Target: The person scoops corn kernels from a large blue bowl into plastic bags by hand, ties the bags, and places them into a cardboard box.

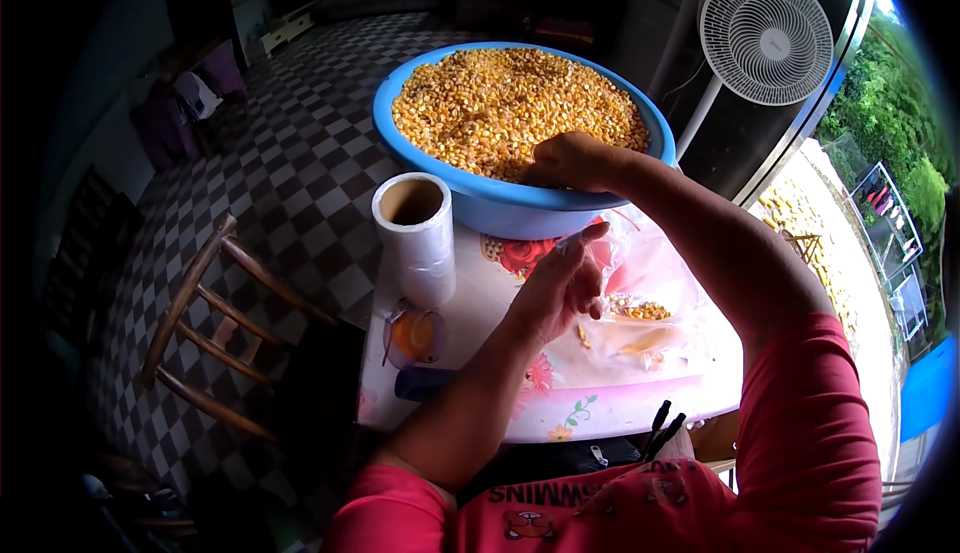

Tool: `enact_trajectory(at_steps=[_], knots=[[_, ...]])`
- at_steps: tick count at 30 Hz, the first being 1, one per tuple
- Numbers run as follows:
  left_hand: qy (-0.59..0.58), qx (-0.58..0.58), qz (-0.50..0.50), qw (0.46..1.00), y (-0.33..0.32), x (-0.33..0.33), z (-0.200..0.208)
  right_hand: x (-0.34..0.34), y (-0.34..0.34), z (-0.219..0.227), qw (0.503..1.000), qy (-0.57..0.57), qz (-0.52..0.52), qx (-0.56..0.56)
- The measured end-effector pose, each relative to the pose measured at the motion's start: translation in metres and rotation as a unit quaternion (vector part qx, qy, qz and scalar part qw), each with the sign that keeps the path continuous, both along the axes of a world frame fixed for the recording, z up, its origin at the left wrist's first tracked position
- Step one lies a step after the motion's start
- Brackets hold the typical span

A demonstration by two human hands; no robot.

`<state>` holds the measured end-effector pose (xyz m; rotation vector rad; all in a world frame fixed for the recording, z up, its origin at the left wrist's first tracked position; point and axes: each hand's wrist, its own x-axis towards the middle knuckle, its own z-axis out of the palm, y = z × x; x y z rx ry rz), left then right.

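A wide blue basin point(520, 215) heaped with yellow corn kernels point(510, 103) stands at the far side of the table. My right hand point(575, 161) is curled into the corn near the basin's front rim, its fingertips hidden among the kernels. Closer to me, my left hand point(568, 278) is bent round the edge of a clear plastic bag point(655, 268), its index finger pointing up and the other fingers curled. Some kernels point(640, 310) lie low in the bag, which slumps on the table just right of that hand.
The flowered tabletop point(480, 343) also holds a roll of clear plastic point(413, 243), a small cup with something orange point(413, 336) and a dark object point(424, 384). A wooden chair point(205, 323) stands left, a white fan point(766, 38) back right.
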<state>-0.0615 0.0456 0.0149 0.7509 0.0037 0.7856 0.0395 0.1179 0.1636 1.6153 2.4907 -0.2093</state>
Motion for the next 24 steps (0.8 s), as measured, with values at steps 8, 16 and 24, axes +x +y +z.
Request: enact_trajectory(at_steps=[8,16,24], knots=[[0.002,-0.02,-0.007,1.0,-0.002,0.001,0.005,0.053,-0.017,-0.007,0.941,0.23,-0.063,0.239],[0.006,-0.035,0.013,0.999,-0.005,0.0,0.006,0.063,-0.11,-0.009,0.958,0.253,-0.041,0.127],[0.034,-0.04,0.002,0.999,-0.004,0.001,0.004,0.092,-0.138,-0.052,0.992,-0.028,-0.1,-0.066]])
